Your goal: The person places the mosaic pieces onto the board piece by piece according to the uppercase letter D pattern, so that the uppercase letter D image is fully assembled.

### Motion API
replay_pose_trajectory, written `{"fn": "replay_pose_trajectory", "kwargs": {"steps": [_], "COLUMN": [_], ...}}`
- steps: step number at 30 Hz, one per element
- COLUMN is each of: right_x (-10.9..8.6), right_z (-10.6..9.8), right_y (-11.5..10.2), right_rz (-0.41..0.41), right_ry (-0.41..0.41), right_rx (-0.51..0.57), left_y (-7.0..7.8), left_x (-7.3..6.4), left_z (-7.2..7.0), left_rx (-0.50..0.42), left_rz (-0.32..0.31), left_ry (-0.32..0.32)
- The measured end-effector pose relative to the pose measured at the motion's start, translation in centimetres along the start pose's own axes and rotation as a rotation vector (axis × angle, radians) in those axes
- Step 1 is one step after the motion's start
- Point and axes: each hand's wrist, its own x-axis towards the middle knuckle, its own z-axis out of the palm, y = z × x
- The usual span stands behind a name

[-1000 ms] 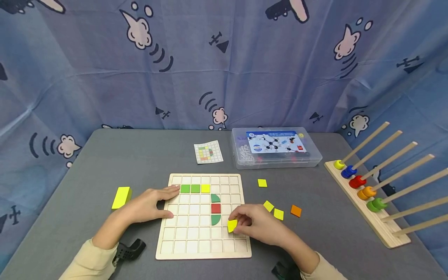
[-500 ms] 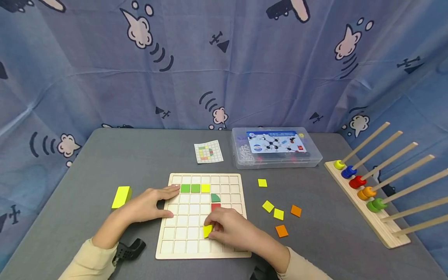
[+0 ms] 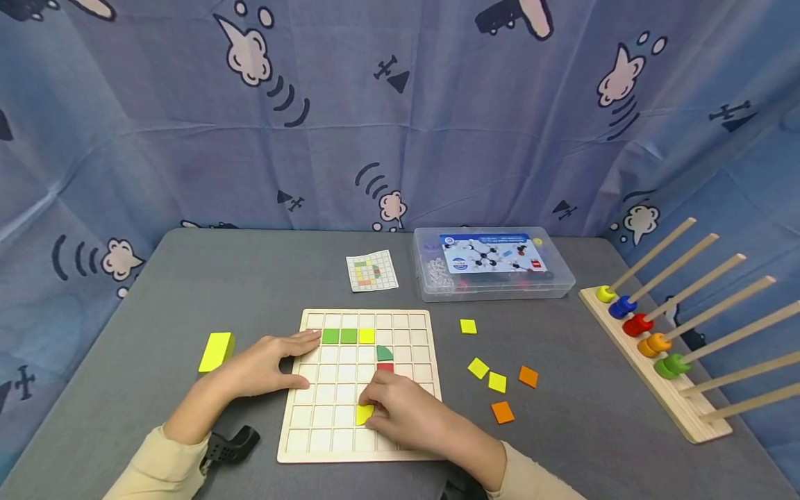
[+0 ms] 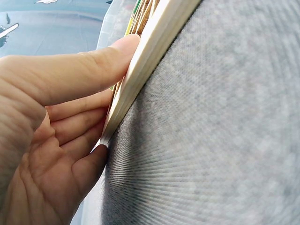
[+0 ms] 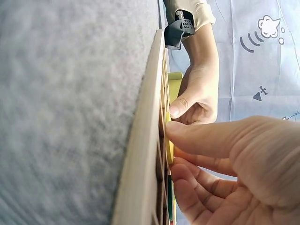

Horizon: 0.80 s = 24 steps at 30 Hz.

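My right hand (image 3: 409, 410) pinches a yellow square tile (image 3: 364, 415) between thumb and fingers, right at a cell in the lower middle of the wooden grid board (image 3: 321, 439). In the right wrist view that tile (image 5: 169, 140) lies nearly flat along the board's face. My left hand (image 3: 265, 364) rests on the board's left edge, fingertips on top and thumb against the rim. Two green tiles (image 3: 339, 337) and a yellow tile (image 3: 367, 337) fill part of an upper row. Below stand a green quarter-round tile (image 3: 384, 353) and a red tile (image 3: 385, 367), partly covered by the right hand.
Right of the board lie loose yellow tiles (image 3: 478, 368) and orange tiles (image 3: 503, 412). Behind it are a pattern card (image 3: 372, 271) and a clear plastic case (image 3: 494, 285). A bead rack with pegs (image 3: 656, 364) stands far right, a yellow block (image 3: 217, 352) left.
The right hand has carried the yellow tile leftward across the board to a lower middle cell, covering the lower green quarter-round and uncovering an orange tile. The left hand stays put.
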Motion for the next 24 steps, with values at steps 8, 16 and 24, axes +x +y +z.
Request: {"fn": "replay_pose_trajectory", "kwargs": {"steps": [8,16,24], "right_x": [0.0,-0.5,-2.4], "right_z": [-0.3,-1.9,-3.7], "right_y": [-0.1,0.1,1.5], "right_rz": [0.026,0.044,0.079], "right_ry": [-0.029,-0.040,-0.061], "right_rx": [-0.001,0.048,0.110], "left_y": [0.0,0.1,0.2], "left_x": [0.0,0.0,-0.1], "left_z": [0.0,0.0,-0.1], "left_rx": [-0.003,0.001,-0.001], "left_rz": [-0.006,-0.002,0.011], "left_ry": [-0.007,-0.005,-0.007]}}
